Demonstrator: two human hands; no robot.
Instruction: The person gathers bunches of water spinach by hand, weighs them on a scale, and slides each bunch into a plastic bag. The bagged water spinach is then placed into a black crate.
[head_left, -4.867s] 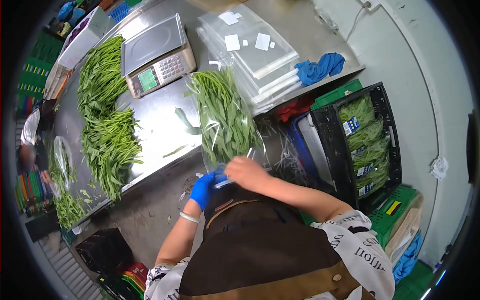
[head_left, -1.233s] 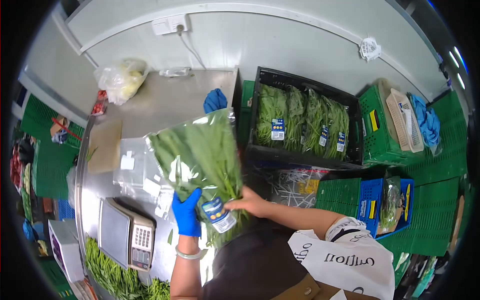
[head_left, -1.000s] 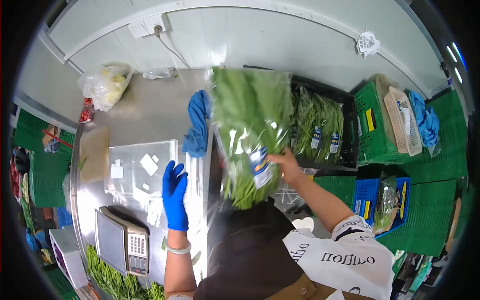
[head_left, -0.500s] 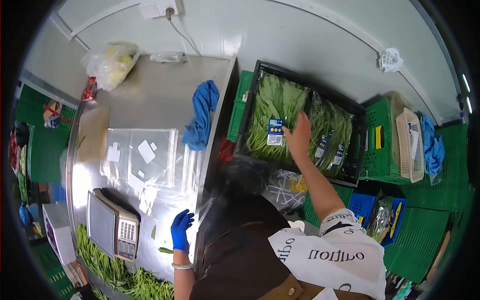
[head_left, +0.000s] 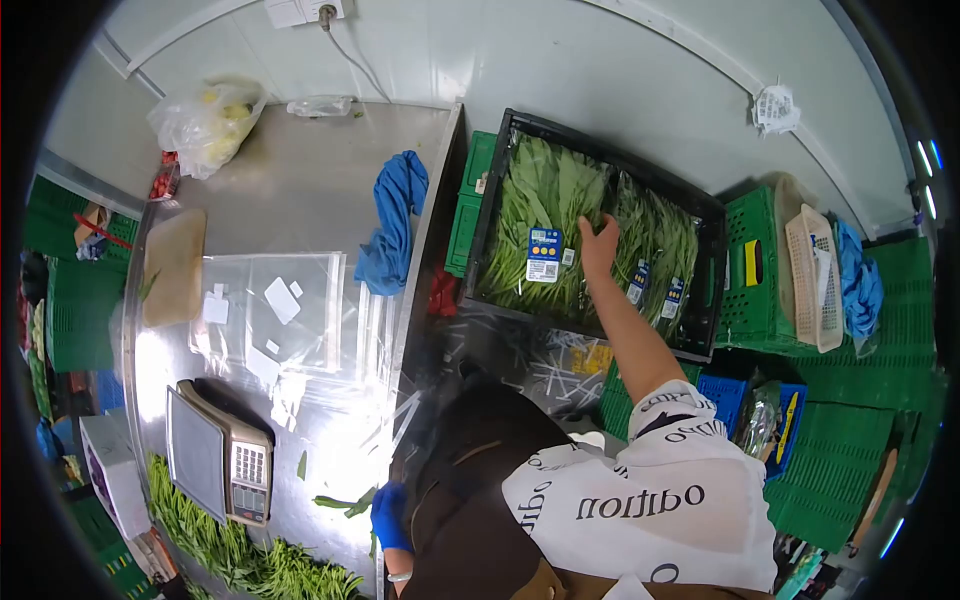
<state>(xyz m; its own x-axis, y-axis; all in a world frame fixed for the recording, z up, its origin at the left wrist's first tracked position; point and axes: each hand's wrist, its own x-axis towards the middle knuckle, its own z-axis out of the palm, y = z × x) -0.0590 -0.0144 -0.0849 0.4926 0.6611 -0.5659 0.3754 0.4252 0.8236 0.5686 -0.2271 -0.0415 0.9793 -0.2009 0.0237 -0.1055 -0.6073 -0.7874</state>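
- Resting flat, fingers spread, right hand (head_left: 598, 242) lies on the bag of greens (head_left: 545, 200) in the black crate (head_left: 485, 215), stems toward the person.
- Gloved left hand (head_left: 388, 515) at the surface's (head_left: 300, 190) near edge, farther off; grip cannot be told.

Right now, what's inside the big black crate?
Clear bags of green leafy stalks with blue labels fill the black plastic crate; the bare right hand touches one. Anything beneath them is covered.
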